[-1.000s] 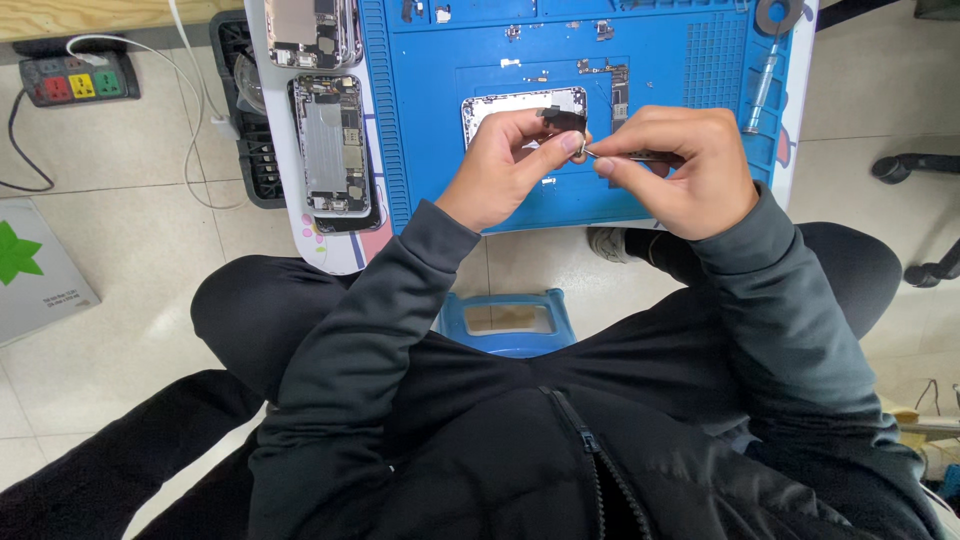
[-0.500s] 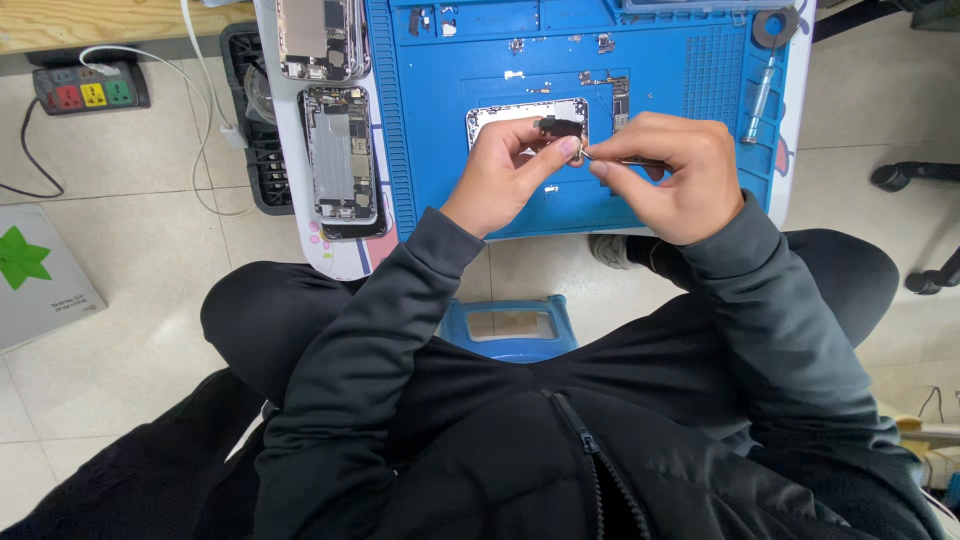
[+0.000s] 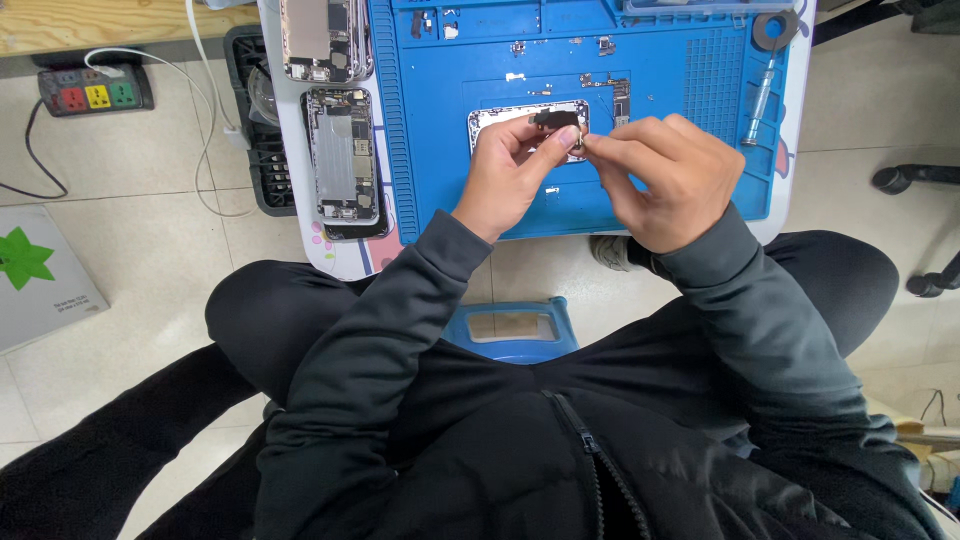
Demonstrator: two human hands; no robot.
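Note:
Over a blue repair mat (image 3: 690, 100) my left hand (image 3: 512, 175) and my right hand (image 3: 662, 175) meet at their fingertips. Both pinch a small dark phone part (image 3: 556, 120) held just above an opened phone shell (image 3: 485, 125) that lies on the mat. Tiny loose parts (image 3: 617, 95) lie on the mat just beyond my hands. My dark sleeves reach down to my lap.
Two opened phones (image 3: 343, 150) lie at the mat's left edge on a small white table (image 3: 790, 170). A screwdriver (image 3: 762, 90) rests at the mat's right. A power strip (image 3: 90, 95) and cables sit on the tiled floor at left, a blue stool (image 3: 510, 330) below.
The camera view shifted slightly. My hands drew closer together, and the small part stays pinched between them above the phone shell.

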